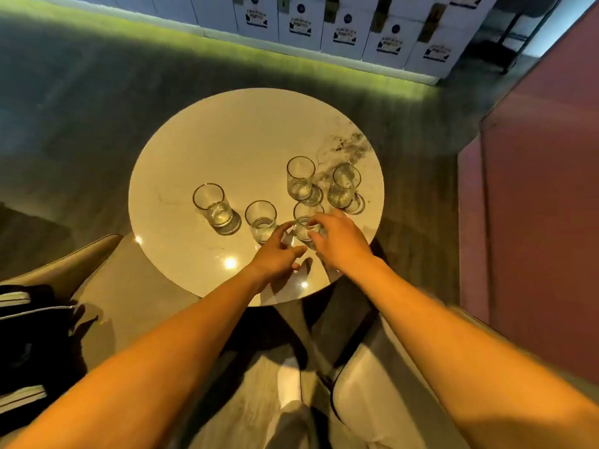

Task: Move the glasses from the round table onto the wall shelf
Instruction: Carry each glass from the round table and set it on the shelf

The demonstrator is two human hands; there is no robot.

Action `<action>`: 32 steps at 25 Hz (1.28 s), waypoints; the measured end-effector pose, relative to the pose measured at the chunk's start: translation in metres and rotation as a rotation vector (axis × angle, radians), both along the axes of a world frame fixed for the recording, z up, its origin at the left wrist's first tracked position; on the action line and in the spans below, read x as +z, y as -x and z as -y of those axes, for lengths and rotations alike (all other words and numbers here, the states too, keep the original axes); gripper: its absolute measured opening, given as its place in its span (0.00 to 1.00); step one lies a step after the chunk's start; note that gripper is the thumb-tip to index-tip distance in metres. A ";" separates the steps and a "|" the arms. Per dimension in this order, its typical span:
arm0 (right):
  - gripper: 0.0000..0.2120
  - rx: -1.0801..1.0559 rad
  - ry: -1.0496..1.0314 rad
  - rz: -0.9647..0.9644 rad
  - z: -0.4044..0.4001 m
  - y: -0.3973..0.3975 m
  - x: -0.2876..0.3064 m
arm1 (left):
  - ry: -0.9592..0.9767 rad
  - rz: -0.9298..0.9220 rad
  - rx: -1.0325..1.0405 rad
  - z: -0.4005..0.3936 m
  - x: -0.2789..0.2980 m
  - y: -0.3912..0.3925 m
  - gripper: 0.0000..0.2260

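Note:
Several clear empty glasses stand on the round marble table [227,137]. My right hand [342,243] curls its fingers and thumb around the nearest glass [303,223], which still rests on the tabletop. My left hand [278,254] hovers with fingers spread; its index finger points between that glass and the short glass [261,218] beside it, and it holds nothing. A third glass [212,204] stands further left. Two taller glasses [300,179] [344,186] stand behind my right hand. No wall shelf is in view.
A beige armchair [107,286] holding a dark bag [29,322] stands at the left of the table. A reddish wall panel [544,205] rises close on the right. White boxes [343,30] line the far floor edge. Dark floor surrounds the table.

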State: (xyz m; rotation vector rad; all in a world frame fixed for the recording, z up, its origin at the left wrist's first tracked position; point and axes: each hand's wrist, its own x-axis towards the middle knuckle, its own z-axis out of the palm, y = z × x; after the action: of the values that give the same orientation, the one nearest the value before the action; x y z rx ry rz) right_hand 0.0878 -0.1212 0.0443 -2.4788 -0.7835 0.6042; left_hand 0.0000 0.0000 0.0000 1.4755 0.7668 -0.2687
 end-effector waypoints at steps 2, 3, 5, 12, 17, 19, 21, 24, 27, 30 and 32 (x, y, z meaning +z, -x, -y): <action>0.13 -0.021 0.007 0.047 0.000 -0.002 0.001 | -0.018 0.009 0.007 0.001 0.005 -0.006 0.29; 0.12 -0.021 0.004 0.064 0.002 -0.002 0.004 | -0.035 0.006 0.002 0.001 0.008 -0.007 0.28; 0.11 -0.030 -0.013 0.075 0.009 0.002 0.017 | -0.044 0.029 -0.016 0.006 0.015 -0.009 0.27; 0.11 -0.279 -0.033 0.243 0.111 0.027 0.119 | -0.158 0.234 -0.297 0.077 0.095 -0.028 0.28; 0.12 -0.611 -0.043 0.374 0.252 0.115 0.192 | -0.221 0.513 -0.648 0.208 0.169 -0.003 0.26; 0.11 -0.755 -0.052 0.404 0.312 0.180 0.212 | -0.181 0.608 -0.792 0.273 0.189 0.032 0.26; 0.10 -0.917 -0.065 0.441 0.373 0.256 0.231 | -0.106 0.643 -0.948 0.345 0.206 0.083 0.27; 0.09 -1.164 -0.018 0.483 0.457 0.379 0.250 | 0.042 0.629 -1.173 0.452 0.223 0.172 0.27; 0.08 -1.353 0.051 0.493 0.515 0.486 0.268 | 0.143 0.644 -1.346 0.540 0.236 0.254 0.22; 0.08 -1.545 0.078 0.530 0.569 0.590 0.280 | 0.222 0.676 -1.538 0.624 0.250 0.343 0.21; 0.08 -1.668 0.111 0.547 0.601 0.651 0.283 | 0.273 0.671 -1.655 0.675 0.257 0.399 0.21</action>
State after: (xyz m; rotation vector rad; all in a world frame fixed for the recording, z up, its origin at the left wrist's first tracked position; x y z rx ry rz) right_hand -0.5633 -0.7224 0.3271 -2.3741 1.2094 -0.6525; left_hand -0.3995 -0.6751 0.2565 1.4600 -1.1312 -0.9722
